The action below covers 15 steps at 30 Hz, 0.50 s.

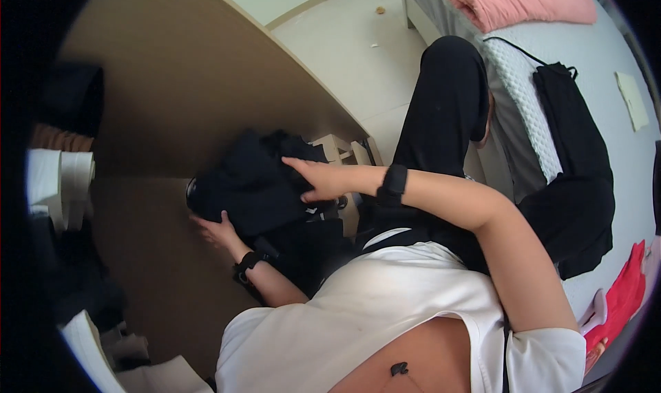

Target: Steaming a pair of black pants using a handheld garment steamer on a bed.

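Note:
A dark bundle of folded cloth [258, 191] lies low inside an open cabinet, between my two hands. My left hand [219, 231] is at the bundle's lower left edge, its thumb raised beside the cloth and its fingers spread. My right hand [316, 179] lies against the bundle's right side, fingers extended and thumb apart. Neither hand's fingers are closed around the cloth. Black bands circle both wrists. More dark cloth [304, 243] lies below the bundle, close to my lap. A round, shiny dark edge shows at the bundle's left end.
A large brown panel [206, 83] rises beyond the bundle. Dark and pale clothes [76, 181] hang at the left. A light wooden drawer or box [335, 148] is near my right hand. On the right, a bed holds black trousers [573, 119], a pink quilt [526, 0] and a red item [622, 295].

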Each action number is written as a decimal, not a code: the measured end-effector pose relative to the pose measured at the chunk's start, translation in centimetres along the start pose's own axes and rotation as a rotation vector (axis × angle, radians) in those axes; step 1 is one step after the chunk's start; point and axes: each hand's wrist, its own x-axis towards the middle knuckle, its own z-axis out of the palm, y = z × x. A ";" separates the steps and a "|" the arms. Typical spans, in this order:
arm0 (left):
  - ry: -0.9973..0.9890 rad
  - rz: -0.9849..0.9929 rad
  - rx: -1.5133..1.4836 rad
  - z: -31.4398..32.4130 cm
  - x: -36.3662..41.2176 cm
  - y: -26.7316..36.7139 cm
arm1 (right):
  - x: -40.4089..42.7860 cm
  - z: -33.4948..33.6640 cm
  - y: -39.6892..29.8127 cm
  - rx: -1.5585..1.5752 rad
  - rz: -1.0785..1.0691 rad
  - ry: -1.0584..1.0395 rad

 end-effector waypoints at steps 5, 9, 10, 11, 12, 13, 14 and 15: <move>0.003 0.316 0.080 5.2 -5.7 7.6 | -6.2 -7.5 -2.8 -0.107 0.260 -0.192; -0.840 0.915 -0.734 4.4 -15.3 19.6 | -14.1 -15.1 -2.8 -0.167 0.307 0.022; -0.891 1.112 -0.751 2.8 -18.1 22.3 | -16.3 -17.1 -3.2 -0.135 0.355 0.084; -0.931 1.316 -0.767 0.8 -20.6 25.0 | -18.8 -19.2 -4.3 -0.101 0.395 0.154; -0.954 1.476 -0.789 -1.4 -22.6 27.4 | -21.0 -20.9 -5.4 -0.091 0.512 0.255; -0.964 1.637 -0.803 -3.8 -24.5 29.7 | -23.3 -22.3 -6.4 -0.074 0.616 0.356; -1.049 1.715 -0.896 -5.7 -27.0 31.8 | -26.8 -23.8 -5.4 -0.171 0.680 0.490; -1.145 1.781 -0.952 -7.3 -29.5 33.6 | -30.4 -24.5 -4.1 -0.262 0.749 0.625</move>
